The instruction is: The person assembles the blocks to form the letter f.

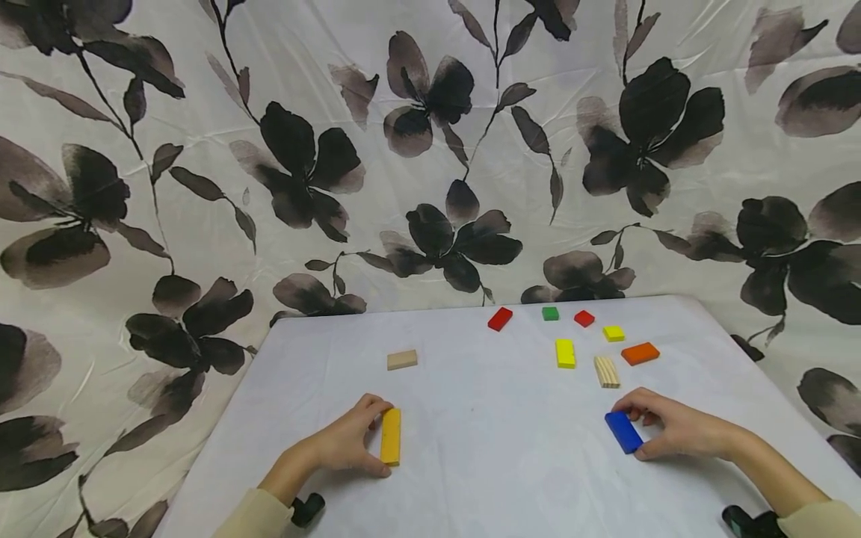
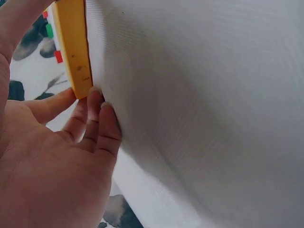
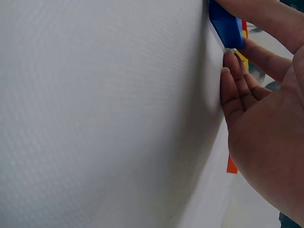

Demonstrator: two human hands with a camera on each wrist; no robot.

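Observation:
On the left of the white table, my left hand (image 1: 346,441) pinches a long yellow block (image 1: 391,437) end to end, thumb at the near end and fingers at the far end. The left wrist view shows the same yellow block (image 2: 73,47) between thumb and fingers, close to the cloth. Over on the right, my right hand (image 1: 679,426) grips a blue block (image 1: 623,433) by its ends, the block slanting. In the right wrist view the blue block (image 3: 227,26) is partly cut off by the top edge.
Behind the right hand lie a striped wooden block (image 1: 606,371), an orange block (image 1: 640,353), yellow blocks (image 1: 565,353), red blocks (image 1: 500,319) and a green block (image 1: 550,314). A plain wooden block (image 1: 402,360) lies beyond the left hand. A floral cloth (image 1: 430,149) hangs behind the white table (image 1: 471,493).

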